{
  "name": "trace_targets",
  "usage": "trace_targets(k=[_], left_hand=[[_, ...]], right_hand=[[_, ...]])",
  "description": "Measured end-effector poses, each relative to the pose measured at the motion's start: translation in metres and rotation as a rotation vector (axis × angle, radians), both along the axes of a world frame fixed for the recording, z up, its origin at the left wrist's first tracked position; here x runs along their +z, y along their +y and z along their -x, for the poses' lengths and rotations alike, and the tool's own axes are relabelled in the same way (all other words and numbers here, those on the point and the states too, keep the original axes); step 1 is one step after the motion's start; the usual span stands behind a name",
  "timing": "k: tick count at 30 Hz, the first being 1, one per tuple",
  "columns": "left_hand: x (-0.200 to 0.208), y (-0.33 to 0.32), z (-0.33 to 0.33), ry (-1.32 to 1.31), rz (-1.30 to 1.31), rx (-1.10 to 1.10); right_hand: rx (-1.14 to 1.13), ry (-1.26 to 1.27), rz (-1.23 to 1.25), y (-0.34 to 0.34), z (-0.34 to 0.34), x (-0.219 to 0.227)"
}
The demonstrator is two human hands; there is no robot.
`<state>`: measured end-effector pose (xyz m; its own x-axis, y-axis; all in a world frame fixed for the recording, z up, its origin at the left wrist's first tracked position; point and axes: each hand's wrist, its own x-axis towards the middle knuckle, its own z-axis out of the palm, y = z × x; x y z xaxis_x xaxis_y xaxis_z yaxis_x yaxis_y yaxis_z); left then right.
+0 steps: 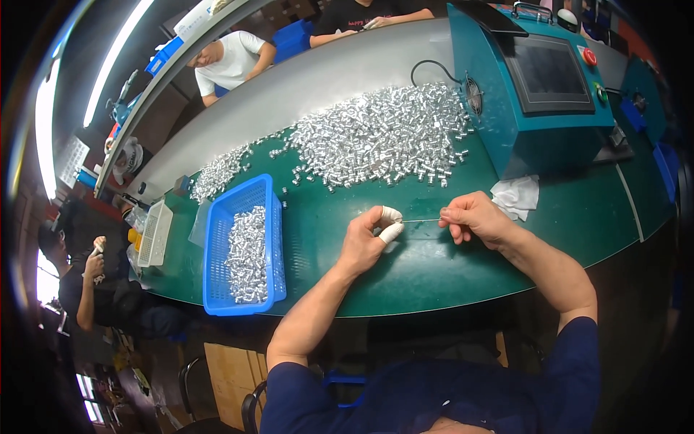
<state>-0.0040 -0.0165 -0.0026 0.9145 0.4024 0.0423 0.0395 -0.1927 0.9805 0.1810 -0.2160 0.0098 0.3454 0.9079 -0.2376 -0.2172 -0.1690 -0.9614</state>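
Note:
Over the green tabletop, my left hand (367, 239) is closed in a pinch, with white coverings on its thumb and index finger. Whatever lies between those fingertips is hidden. To its right, my right hand (477, 220) pinches the end of a thin, straight metal rod (421, 220). The rod runs level across the gap and its other end meets my left fingertips. Beyond both hands spreads a large pile of small silvery metal cylinders (379, 134). A blue plastic basket (277, 249), left of my left hand, holds many more of these cylinders.
A teal machine (506, 145) with a dark screen stands at the right, a crumpled white cloth (517, 197) before it. A smaller cylinder pile (219, 173) and a white basket (153, 233) are at the left. Other people sit across the bench and at the left.

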Motion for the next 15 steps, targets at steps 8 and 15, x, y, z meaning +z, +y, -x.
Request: trace_targets(k=[8, 15], left_hand=[[0.000, 0.001, -0.006, 0.051, 0.100, 0.051], [-0.003, 0.007, -0.003, 0.056, 0.163, 0.026]], right_hand=[[-0.143, -0.334, -0.120, 0.004, 0.011, -0.003], [-0.191, -0.922, -0.344, 0.001, 0.007, -0.001]])
